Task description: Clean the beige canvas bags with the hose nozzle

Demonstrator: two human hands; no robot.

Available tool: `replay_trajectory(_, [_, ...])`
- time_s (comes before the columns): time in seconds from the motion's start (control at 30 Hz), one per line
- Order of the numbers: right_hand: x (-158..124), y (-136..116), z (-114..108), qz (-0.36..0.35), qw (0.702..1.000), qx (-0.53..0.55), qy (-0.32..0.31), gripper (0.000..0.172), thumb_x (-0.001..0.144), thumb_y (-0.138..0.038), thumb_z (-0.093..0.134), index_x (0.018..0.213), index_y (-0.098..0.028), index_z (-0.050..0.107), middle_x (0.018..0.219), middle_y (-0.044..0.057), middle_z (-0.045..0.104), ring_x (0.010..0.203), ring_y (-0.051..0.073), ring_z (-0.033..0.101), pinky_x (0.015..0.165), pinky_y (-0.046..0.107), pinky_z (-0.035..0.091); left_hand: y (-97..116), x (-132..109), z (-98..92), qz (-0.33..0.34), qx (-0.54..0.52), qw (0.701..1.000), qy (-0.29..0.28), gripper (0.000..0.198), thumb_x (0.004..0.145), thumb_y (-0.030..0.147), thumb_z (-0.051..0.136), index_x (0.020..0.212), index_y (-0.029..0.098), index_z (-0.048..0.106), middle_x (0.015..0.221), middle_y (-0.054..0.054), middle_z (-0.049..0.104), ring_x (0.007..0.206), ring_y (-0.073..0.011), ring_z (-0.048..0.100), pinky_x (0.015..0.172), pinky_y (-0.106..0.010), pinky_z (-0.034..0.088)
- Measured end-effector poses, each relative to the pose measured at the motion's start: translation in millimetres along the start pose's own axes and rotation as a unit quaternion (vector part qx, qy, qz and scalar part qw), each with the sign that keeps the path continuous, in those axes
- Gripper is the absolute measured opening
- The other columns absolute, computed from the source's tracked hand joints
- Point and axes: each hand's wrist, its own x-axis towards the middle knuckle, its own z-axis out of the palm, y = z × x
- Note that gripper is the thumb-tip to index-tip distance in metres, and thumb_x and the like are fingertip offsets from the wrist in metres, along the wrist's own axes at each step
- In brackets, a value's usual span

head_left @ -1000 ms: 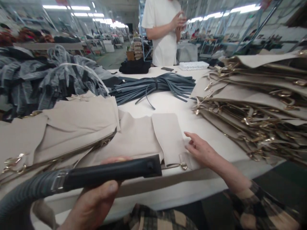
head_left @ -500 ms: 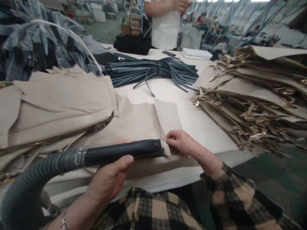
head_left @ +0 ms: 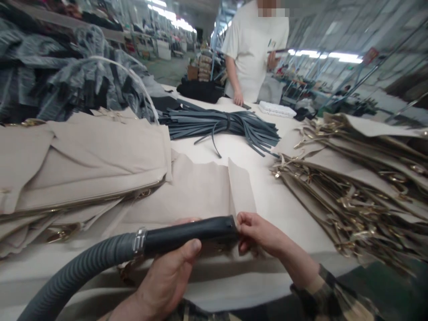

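Observation:
My left hand (head_left: pixel 167 281) is wrapped from below around a black hose nozzle (head_left: pixel 190 234), thumb along its near side. A grey ribbed hose (head_left: pixel 83 267) joins the nozzle at a clamp and runs down to the left. At the nozzle's mouth, my right hand (head_left: pixel 259 232) is closed, its fingers pinching the near end of a beige flap (head_left: pixel 241 191). That flap borders a beige bag piece (head_left: pixel 200 191) lying flat on the table behind the nozzle. What lies directly under the nozzle is mostly hidden.
Beige bag pieces with zips and gold hardware are stacked on the left (head_left: pixel 110 156) and right (head_left: pixel 327 174). A tied bundle of dark strips (head_left: pixel 200 122) lies behind. Plastic-wrapped dark goods (head_left: pixel 100 84) fill the back left. Across the table (head_left: pixel 264 196) stands a person (head_left: pixel 250 49).
The view has tilted up, so things appear lower. The nozzle and both hands keep nearly the same places relative to the flap. The person opposite has lowered one hand to the table.

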Motion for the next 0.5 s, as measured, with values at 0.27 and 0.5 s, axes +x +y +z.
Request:
replay_trajectory(0.27, [81.2, -91.1, -19.2, -0.117, 0.884, -0.379, 0.247, 0.034, 0.082, -0.052, 0.064, 0.084, -0.018, 0.058, 0.085, 0.013, 0.072, 0.084, 0.028, 0.069, 0.075, 0.037, 0.052, 1.9, 2.1, -10.2, -0.024, 0.028, 0.998, -0.043, 0.039, 0.065, 0.032, 0.085, 0.101, 0.024, 0.073, 0.101, -0.006, 0.073, 0.106, -0.0299, 0.062, 0.106, -0.048, 0.04])
replay_trajectory(0.5, [126.0, -117.2, -28.5, -0.13, 0.901, -0.319, 0.263, 0.014, 0.064, -0.02, 0.07, 0.077, -0.015, 0.065, 0.093, 0.02, 0.072, 0.104, 0.035, 0.065, 0.089, 0.04, 0.048, 19.3, -1.5, -5.3, -0.018, 0.019, 0.999, -0.046, 0.04, 0.064, 0.032, 0.086, 0.101, 0.022, 0.075, 0.103, -0.008, 0.074, 0.108, -0.0312, 0.064, 0.104, -0.047, 0.044])
